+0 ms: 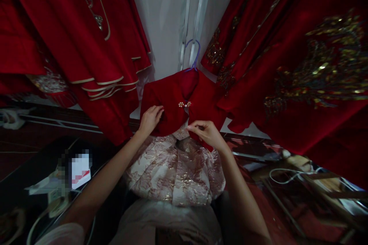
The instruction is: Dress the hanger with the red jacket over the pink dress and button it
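Observation:
A short red cape (169, 92) hangs in front of me on a purple hanger (197, 55). A small beaded clasp (184, 104) joins its two front edges near the neck. On the left front panel rests my left hand (151, 120), its fingers slightly bent and lying on the cloth. My right hand (206, 133) is closed in a pinch at the lower front edge of the right panel; the hand partly hides the cloth there. Below the cape, a shiny pale brocade fabric (175, 176) with a raised pattern bulges out above my lap.
Long red garments (100, 57) with pale piping hang at left. More red garments with gold sequins (324, 57) hang at right. A pale wall panel (163, 19) stands behind. A dark surface (23, 160) with cables lies lower left, a frame with a white cord (287, 178) lower right.

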Available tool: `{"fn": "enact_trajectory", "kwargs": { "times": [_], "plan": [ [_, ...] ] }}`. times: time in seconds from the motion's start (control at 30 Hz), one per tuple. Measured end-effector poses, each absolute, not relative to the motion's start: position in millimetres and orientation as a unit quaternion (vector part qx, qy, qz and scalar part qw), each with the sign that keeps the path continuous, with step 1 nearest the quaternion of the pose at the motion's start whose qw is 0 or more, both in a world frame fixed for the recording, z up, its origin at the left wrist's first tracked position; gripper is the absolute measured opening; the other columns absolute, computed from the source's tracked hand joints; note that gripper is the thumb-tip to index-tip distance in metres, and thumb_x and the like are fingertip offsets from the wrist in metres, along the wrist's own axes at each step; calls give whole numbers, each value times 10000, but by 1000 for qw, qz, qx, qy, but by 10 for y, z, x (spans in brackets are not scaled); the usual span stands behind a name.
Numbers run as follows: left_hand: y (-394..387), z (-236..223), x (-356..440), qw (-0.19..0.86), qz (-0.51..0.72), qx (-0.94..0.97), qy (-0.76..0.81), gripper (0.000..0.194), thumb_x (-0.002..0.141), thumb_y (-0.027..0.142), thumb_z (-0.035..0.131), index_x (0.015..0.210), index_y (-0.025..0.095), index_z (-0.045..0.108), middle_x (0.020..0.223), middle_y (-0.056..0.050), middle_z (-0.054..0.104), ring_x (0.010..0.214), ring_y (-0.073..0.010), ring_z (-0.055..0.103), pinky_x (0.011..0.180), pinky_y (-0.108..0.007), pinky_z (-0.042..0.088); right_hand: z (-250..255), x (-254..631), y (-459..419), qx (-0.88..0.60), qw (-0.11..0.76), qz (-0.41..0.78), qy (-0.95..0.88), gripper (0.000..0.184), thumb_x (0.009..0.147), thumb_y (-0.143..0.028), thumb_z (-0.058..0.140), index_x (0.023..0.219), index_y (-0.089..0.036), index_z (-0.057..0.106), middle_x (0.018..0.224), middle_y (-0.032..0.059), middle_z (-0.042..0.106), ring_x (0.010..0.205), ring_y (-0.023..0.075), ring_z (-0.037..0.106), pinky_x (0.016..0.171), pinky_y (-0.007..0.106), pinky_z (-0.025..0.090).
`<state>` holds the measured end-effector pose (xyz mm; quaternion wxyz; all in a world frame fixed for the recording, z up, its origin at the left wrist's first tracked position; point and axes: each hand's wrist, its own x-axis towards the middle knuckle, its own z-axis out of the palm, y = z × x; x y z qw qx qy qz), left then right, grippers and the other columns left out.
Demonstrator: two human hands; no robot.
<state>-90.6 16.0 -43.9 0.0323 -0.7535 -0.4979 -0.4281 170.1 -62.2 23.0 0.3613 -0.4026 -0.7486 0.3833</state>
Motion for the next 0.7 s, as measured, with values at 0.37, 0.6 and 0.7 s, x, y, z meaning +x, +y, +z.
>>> {"fn": "enact_trajectory", "kwargs": {
  "times": [0.37,0.6,0.7],
  "plan": [
    [-25,-393,-945,-196,-589,-621,-479,278,779,420,642,905,173,629,819,-35,673,676,-119,632,631,-230,519,104,1466,-510,-396,384,301,-778,251,924,-417,456,1042,-213,541,817,23,644,698,135,602,640,241,444],
    [80,-375,-839,-391,-568,-585,-427,397,682,466,719,906,140,697,926,-94,729,770,-171,680,769,-327,563,-32,1005,-116,-355,350,238,-834,107,939,-296,409,1009,-225,448,983,51,653,888,168,631,755,277,456],
    [95,-405,-845,-403,-580,-566,-425,427,685,507,706,905,142,706,945,-93,732,796,-190,688,793,-365,572,-99,857,55,-356,348,226,-837,87,928,-254,407,1000,-217,440,951,56,644,860,172,627,749,284,457]
  ]
}}
